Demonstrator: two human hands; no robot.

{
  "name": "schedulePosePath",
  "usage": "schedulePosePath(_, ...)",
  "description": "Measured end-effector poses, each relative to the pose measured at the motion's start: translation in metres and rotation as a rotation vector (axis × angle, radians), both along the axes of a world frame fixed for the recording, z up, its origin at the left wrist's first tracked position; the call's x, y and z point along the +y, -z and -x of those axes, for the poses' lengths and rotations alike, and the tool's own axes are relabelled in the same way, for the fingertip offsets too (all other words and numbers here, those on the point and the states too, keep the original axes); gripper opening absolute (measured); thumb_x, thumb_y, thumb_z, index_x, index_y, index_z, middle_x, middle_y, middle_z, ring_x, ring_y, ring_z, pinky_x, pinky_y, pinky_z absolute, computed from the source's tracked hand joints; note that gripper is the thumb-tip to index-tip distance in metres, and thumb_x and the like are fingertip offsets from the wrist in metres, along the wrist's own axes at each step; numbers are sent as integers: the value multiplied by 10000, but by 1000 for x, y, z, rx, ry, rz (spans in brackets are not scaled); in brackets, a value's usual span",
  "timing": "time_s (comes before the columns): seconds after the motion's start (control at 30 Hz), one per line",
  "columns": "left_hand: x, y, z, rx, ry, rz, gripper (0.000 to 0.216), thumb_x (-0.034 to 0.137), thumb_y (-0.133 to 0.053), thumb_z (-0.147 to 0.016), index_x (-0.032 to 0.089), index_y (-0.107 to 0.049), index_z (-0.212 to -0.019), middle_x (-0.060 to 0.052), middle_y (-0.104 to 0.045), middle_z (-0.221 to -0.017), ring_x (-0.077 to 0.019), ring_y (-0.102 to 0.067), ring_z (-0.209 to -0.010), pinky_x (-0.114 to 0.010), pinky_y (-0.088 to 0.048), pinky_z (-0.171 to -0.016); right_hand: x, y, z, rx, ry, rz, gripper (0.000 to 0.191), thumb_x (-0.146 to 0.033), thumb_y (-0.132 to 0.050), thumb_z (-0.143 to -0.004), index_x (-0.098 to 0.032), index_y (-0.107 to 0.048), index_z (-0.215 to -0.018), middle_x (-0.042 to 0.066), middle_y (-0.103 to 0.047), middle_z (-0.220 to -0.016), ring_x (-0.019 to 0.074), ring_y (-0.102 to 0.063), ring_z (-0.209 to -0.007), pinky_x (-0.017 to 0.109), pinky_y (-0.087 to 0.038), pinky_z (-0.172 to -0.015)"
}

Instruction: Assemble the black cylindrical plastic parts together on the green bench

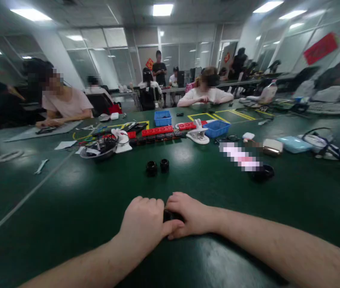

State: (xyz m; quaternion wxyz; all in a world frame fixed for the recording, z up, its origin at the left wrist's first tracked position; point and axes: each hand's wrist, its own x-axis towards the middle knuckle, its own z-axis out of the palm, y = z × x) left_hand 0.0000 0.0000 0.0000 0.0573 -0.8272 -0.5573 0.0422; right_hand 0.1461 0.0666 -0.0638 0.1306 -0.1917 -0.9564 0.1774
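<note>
Just above the green tabletop, near its front, my left hand (142, 220) and my right hand (189, 216) meet around a small black object (170, 216). Fingers of both hands are curled closed on it, and my left thumb reaches across its near side. Most of the object is covered, so its kind cannot be made out. Beyond my hands stand two short black cylindrical pieces, a wider one (151, 168) on the left and a smaller one (164, 165) close beside it.
Farther back lie a row of red and black blocks (158, 131), two blue bins (163, 118) (217, 128), a white stand (199, 134) and a bowl of dark parts (99, 148). At right are a black round cup (262, 172) and a light blue pack (295, 144). Several people sit beyond.
</note>
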Motion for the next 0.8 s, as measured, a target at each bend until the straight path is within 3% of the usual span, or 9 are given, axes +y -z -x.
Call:
schedulePosePath(0.1,5,-11,7,9,-28,44,486,564,-466,-804,124,-657,-732,-109,-661,-693,-291,-618,-697,-422,-464,-655,-4,-4,-2,-7,3,10,386,-460,-674,-648,-128,-584,-822,32,-557,-797,147,-481,-735,263,-382,-686)
schedulePosePath(0.2,8,-10,23,-57,-58,89,486,544,-419,-833,138,-650,-963,-119,-678,-851,-295,-620,-805,-422,-467,-701,-5,-6,-4,-7,1,26,421,-459,-679,-645,-127,-597,-891,40,-565,-827,156,-489,-765,271,-388,-707)
schedulePosePath(0.27,8,2,37,-165,-42,87,542,562,-406,-827,158,-553,-1157,-122,-640,-1038,-293,-589,-936,-419,-454,-781,-4,-6,-4,-5,-2,37,451,-469,-685,-632,-128,-601,-917,41,-566,-832,160,-491,-771,275,-392,-713)
schedulePosePath(0.37,8,36,57,-363,106,58,800,686,-406,-750,147,-332,-1337,-147,-479,-1280,-319,-447,-1145,-460,-351,-940,-2,-6,-4,-3,-7,44,482,-484,-700,-606,-132,-609,-922,40,-567,-834,161,-491,-776,283,-390,-729)
schedulePosePath(0.47,12,68,66,-409,208,168,949,711,-478,-686,172,-152,-1396,-149,-293,-1411,-328,-298,-1263,-531,-168,-1034,-2,-6,-5,16,-23,65,519,-515,-709,-576,-148,-611,-930,36,-569,-844,164,-492,-791,294,-383,-752)
schedulePosePath(0.57,17,81,67,-416,219,226,1142,714,-606,-551,181,-66,-1404,-157,-155,-1455,-341,-181,-1307,-567,-93,-1039,-4,-8,-6,61,14,102,573,-569,-675,-586,-150,-588,-969,41,-578,-851,174,-500,-797,313,-381,-760)
schedulePosePath(0.67,20,78,63,-463,208,214,1156,684,-670,-488,196,-140,-1393,-153,-207,-1442,-362,-190,-1299,-608,-54,-1023,-9,-12,-5,179,100,77,635,-636,-622,-594,-138,-557,-981,69,-582,-897,200,-503,-826,352,-372,-780)
schedulePosePath(0.8,17,71,56,-520,237,220,939,597,-716,-514,239,-355,-1303,-115,-401,-1345,-358,-311,-1246,-632,-45,-1010,-21,-16,-3,307,73,0,677,-656,-573,-629,-131,-516,-1052,93,-578,-976,210,-497,-872,363,-356,-801)
